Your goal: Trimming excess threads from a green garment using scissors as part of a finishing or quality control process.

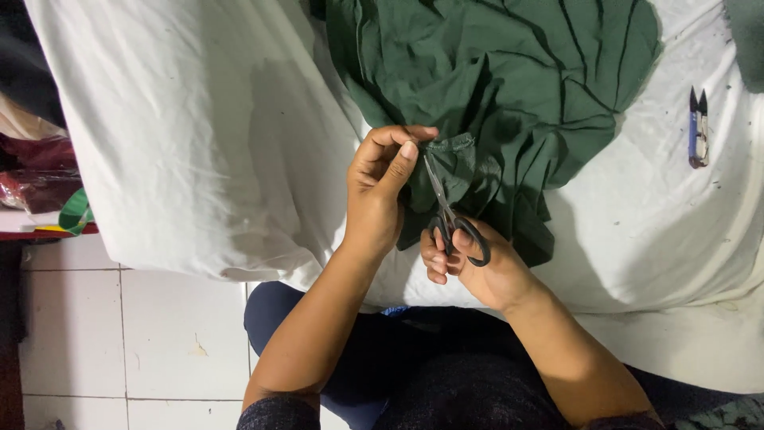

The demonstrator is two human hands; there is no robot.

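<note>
At the centre of the frame the left hand (382, 187) pinches the stitched hem of the green cloth (509, 95) between thumb and fingers, pulling it taut so the edge stands clear. Just below, the right hand (477, 267) is closed through the black loops of the scissors (450, 215) — blades angled up at that hem. A small thread snipper (698, 127) lies well apart at upper right on the white sheet (183, 143) — nothing blocks the blades.

The green cloth (509, 95) runs past the top edge, hiding the scissors' (450, 219) blade tips.
</note>
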